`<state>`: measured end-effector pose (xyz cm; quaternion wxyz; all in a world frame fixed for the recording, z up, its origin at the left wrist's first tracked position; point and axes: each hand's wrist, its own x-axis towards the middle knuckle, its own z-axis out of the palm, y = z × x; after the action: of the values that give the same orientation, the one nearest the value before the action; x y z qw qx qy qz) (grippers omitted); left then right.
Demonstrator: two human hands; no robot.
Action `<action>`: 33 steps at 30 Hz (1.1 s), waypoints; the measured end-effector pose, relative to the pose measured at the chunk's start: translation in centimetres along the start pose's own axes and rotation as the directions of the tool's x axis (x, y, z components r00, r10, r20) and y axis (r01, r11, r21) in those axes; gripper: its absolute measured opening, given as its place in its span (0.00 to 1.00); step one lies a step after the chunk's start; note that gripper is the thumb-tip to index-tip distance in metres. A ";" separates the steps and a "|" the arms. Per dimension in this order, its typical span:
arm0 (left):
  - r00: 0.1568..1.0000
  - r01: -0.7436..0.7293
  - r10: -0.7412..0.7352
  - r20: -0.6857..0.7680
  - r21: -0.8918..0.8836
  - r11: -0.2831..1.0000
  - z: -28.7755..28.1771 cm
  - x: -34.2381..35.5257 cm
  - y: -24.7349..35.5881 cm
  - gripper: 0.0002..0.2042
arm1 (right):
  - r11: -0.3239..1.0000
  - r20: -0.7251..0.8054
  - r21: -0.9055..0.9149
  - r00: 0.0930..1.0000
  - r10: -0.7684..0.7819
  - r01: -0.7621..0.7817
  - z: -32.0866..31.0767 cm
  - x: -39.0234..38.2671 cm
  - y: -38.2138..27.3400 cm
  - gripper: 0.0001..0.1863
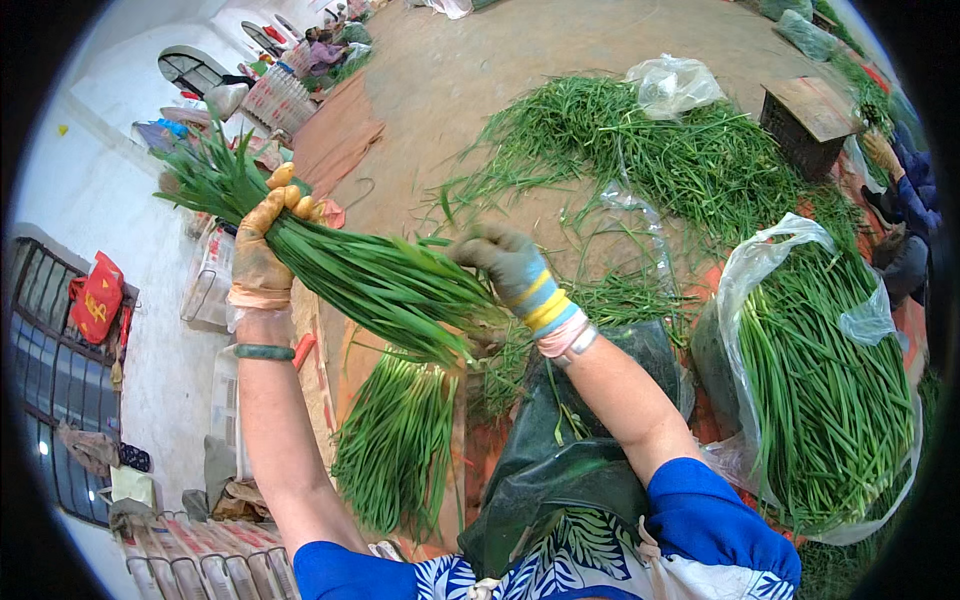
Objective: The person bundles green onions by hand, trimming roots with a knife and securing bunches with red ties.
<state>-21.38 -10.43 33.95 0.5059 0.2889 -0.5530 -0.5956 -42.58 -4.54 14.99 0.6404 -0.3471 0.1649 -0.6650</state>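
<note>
A long bunch of Chinese chives (370,275) is held slantwise in front of me, leaf tips to the upper left and pale stem ends to the lower right. Wrapped around its leafy part is my left hand (268,235) in a tan glove. My right hand (505,262), in a grey glove with yellow and blue bands, has its fingers curled at the upper edge of the stem end. What those fingertips pinch, if anything, is hidden. Below the held bunch lies a pile of chives (395,440) with stem ends pointing away from me.
A large loose heap of chives (690,160) spreads beyond my right hand, with a clear plastic bag (675,85) on it. An open plastic bag full of chives (820,390) stands at right. Dark green plastic (560,450) covers my lap. A small wooden stool (808,120) stands near another person (905,190).
</note>
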 end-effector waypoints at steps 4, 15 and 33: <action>0.998 -0.067 0.068 -0.015 0.046 0.997 -3.4 -1.7 1.6 0.21 | 0.950 -0.028 0.312 1.000 -0.014 0.023 -4.5 -2.2 2.3 0.08; 0.953 -0.118 0.148 0.263 -0.127 0.985 -3.4 -4.0 1.4 0.21 | 0.607 0.316 -0.732 0.944 -0.100 0.309 -3.7 -0.8 2.6 0.39; 0.905 -0.088 0.163 0.393 -0.202 0.975 -3.7 -4.8 4.1 0.18 | 0.120 0.121 -0.986 0.990 0.067 0.112 -3.7 -2.2 -4.7 0.39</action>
<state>-15.35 -6.86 36.03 0.4411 0.0757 -0.6078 -0.6559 -48.62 -2.62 14.92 0.2483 -0.7307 0.5153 -0.3726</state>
